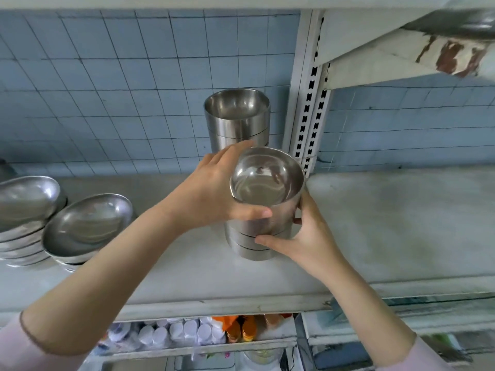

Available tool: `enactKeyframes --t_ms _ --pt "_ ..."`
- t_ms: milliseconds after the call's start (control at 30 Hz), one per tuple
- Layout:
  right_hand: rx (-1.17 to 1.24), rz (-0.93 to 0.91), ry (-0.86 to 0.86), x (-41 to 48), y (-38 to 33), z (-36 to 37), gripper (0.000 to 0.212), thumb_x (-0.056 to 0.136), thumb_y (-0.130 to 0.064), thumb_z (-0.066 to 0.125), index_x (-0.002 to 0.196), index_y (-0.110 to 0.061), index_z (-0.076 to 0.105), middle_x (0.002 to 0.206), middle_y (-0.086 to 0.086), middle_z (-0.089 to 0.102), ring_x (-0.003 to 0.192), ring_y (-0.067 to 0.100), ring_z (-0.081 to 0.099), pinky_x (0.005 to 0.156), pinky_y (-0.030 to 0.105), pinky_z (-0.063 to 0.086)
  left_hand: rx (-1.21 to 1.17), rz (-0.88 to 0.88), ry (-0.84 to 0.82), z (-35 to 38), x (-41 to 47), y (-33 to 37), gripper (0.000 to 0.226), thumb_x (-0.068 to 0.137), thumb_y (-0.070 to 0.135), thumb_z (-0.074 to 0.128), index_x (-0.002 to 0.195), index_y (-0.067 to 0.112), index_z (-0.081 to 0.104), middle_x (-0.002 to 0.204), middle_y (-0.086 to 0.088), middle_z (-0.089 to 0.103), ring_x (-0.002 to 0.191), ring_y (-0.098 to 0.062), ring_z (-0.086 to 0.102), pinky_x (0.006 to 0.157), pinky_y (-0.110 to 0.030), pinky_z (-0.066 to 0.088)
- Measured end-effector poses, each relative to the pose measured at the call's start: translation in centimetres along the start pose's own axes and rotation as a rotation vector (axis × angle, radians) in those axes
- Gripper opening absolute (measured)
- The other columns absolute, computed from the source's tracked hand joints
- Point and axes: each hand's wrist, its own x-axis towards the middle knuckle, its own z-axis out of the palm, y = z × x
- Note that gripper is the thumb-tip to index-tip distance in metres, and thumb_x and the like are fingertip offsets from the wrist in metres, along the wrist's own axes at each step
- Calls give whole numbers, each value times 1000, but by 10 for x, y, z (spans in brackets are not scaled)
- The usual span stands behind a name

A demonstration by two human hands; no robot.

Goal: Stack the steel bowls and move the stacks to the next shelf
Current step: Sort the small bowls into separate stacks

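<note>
Left hand (214, 188) and right hand (308, 236) both clasp the near bowl stack (263, 210) on the shelf (187, 277); another stack (238, 121) stands just beyond. Wider dishes (85, 226) sit far left.

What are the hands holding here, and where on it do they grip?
Both hold the near stack of steel bowls by its sides: the left hand wraps the upper left wall, and the right hand clasps the lower right.

bowl stacks (261, 210): 2 | shallow dish piles (85, 228): 2 | hands (214, 191): 2 | bowls per stack: unclear
</note>
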Motion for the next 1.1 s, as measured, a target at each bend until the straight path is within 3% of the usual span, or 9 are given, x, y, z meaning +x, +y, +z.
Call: enactKeyframes --t_ms 267,433,500,633,700,767,867,967,1100 --pt "13 -48 -37 7 8 -3 89 57 -22 96 118 -51 39 115 -43 49 113 -9 51 85 10 46 37 -17 22 7 -2 -4 122 45 74 69 149 29 23 143 14 37 119 -6 30 100 -20 21" --pt "8 -54 -36 9 10 -3 90 55 -30 97 128 -34 45 118 -38 51 115 -7 52 89 22 50 55 -66 -22 12 -2 -8 131 44 79 68 151 29 13 154 5 28 138 -20 24 108 -28 22" --pt "9 -70 -39 9 10 -2 91 55 -29 97 131 -30 46 117 -41 49 114 -9 51 90 18 48 38 -78 -34 11 -1 -7 135 43 79 71 152 30 8 156 4 24 142 -19 21 111 -30 20" --pt "6 -67 -97 9 6 -7 88 57 -37 95 126 -42 41 114 -49 47 113 -16 49 88 13 47 -371 -22 47 19 -11 -7 137 58 42 88 149 31 -14 154 12 26 138 1 33 112 -23 30" --pt "40 -19 -175 12 2 -17 90 58 -53 90 127 -57 33 121 -48 47 119 -19 46 97 15 46 -559 -143 109 40 -29 -15 139 59 45 88 146 38 -21 157 16 8 143 2 19 118 -32 24" --pt "71 6 -199 20 0 -29 99 56 -65 84 134 -66 23 137 -40 44 130 -14 42 109 24 40 -610 -197 114 66 -44 -23 132 61 53 85 151 33 -9 161 6 13 147 -11 20 118 -45 24" --pt "70 29 -270 32 1 -37 102 53 -69 84 137 -65 28 143 -26 49 132 1 49 113 37 41 -683 -235 149 89 -52 -27 105 67 43 84 149 27 19 143 13 46 133 -6 44 112 -37 37" --pt "47 32 -271 35 5 -37 91 50 -72 83 130 -64 40 135 -21 58 125 5 57 108 40 46 -681 -257 180 94 -50 -29 97 69 36 82 147 29 25 136 21 50 130 -2 46 107 -24 39" --pt "62 29 -269 33 8 -36 89 53 -71 83 131 -61 42 132 -20 61 124 6 57 109 40 46 -700 -249 155 95 -51 -27 94 76 27 81 149 29 21 141 16 47 133 -7 43 108 -26 38"
